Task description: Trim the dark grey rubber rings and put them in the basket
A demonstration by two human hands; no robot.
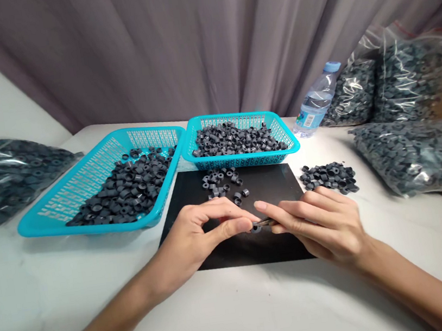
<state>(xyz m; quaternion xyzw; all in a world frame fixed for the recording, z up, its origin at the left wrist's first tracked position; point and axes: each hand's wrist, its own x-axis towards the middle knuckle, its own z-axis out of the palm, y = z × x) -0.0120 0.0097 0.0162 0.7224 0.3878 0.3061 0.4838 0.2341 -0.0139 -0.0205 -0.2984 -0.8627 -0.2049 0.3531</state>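
Between thumb and forefinger, my left hand (209, 226) pinches a small dark grey ring-shaped part (256, 228) above the black mat (249, 252). My right hand (323, 222) is closed on a slim metal tool, perhaps tweezers (269, 222), whose tip touches the part. Most of the tool is hidden by my fingers, so its kind is uncertain. Just beyond my hands, several loose grey rings (218, 179) lie on the mat. A heap of grey pieces (329, 176) sits on the table right of the mat, behind my right hand.
Two blue plastic baskets (90, 230) (245, 160) hold many grey parts, at the left and the back. A water bottle (314, 108) stands at the back right. Filled clear bags (420, 154) (8, 173) lie on both sides. A grey curtain (147, 50) hangs behind the white table (177, 325).
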